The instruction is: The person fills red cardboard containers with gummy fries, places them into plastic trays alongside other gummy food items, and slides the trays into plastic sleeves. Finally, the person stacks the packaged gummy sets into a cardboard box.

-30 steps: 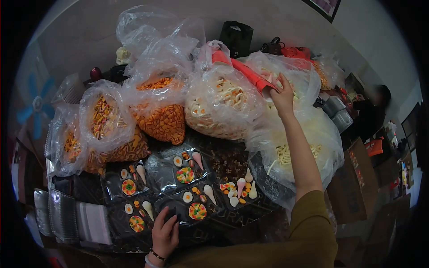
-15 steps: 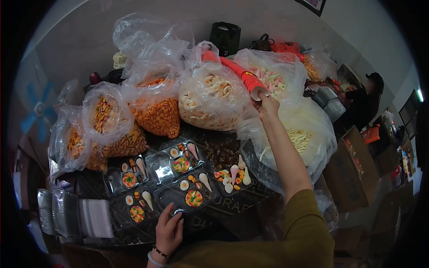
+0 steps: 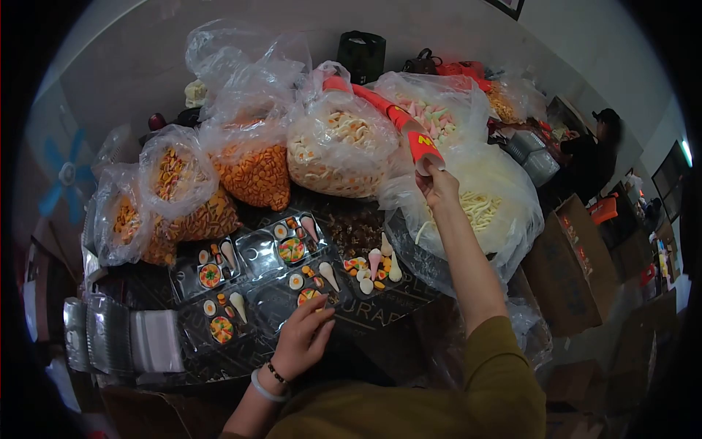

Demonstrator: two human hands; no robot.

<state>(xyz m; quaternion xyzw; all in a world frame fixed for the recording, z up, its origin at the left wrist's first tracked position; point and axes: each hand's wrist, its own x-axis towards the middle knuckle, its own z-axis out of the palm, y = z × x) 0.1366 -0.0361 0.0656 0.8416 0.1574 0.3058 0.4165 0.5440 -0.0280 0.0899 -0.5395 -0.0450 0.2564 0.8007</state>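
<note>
- Sleeve (image 3: 504, 380): olive cloth on your right arm, cut off by the lower edge. It hides the near right corner of the table.
- Left hand (image 3: 303, 340): your fingers are spread, with the tips resting on a tray (image 3: 281, 304). The hand covers that tray's near rim. There are two bands at the wrist.
- Tray: clear moulded plastic with compartments. It sits mid-table, directly before you. A round pizza-like sweet is partly under one fingertip.
- Other trays (image 3: 212, 272): four of the same make, packed edge to edge with no gap between them. They hold cone, egg and round sweets.
- Empty pile (image 3: 110, 340): glossy ribbed plastic at your left. Its outer edge is lost in the dark lens rim.
- Table cover (image 3: 380, 318): dark, with pale lettering that is mostly hidden and unreadable. The bare strip near your left hand is the only free surface.
- Right hand (image 3: 437, 189): your thumb and fingers pinch the lower end of the red stack (image 3: 409, 132).
- Red stack: a long tube of nested red paper pieces with a yellow mark. It lies tilted across the bags, and its upper end is buried between two of them.
- Bags (image 3: 252, 172): thin, crinkled clear plastic, bulging and touching one another. They wall off the table's far side. The contents are orange, striped, ringed, pastel and white-strip sweets.
- Boxes (image 3: 570, 278): brown cardboard, close against the table's right.
- Person (image 3: 599, 146): far right in dark clothes, small and blurred.
</note>
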